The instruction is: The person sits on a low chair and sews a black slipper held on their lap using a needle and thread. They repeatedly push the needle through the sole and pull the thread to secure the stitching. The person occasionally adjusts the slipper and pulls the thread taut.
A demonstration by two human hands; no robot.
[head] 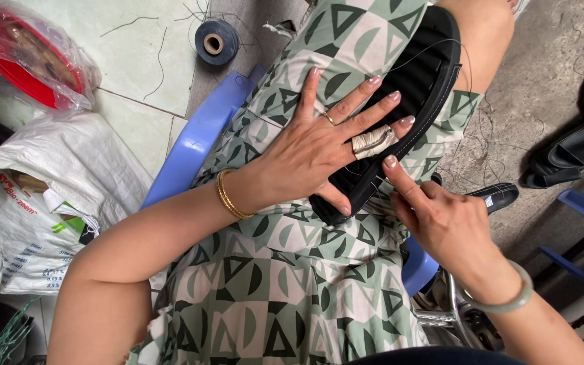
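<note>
A black shoe sole piece point(419, 74) with a stitched edge lies along my lap on a green patterned dress point(285, 270). My left hand point(319, 145) presses flat on it, fingers spread, with a cloth-wrapped fingertip point(373, 143) and a gold bangle at the wrist. My right hand point(441, 216) pinches at the sole's edge near the wrapped finger; a thin thread point(434, 44) loops over the sole. A needle, if any, is too small to make out.
A blue plastic stool point(197, 138) is under me. A spool of dark thread point(216, 42) lies on the tiled floor behind. A white woven sack point(42, 203) and a bagged red item point(21, 54) sit at left. Black shoe pieces point(576, 145) lie at right.
</note>
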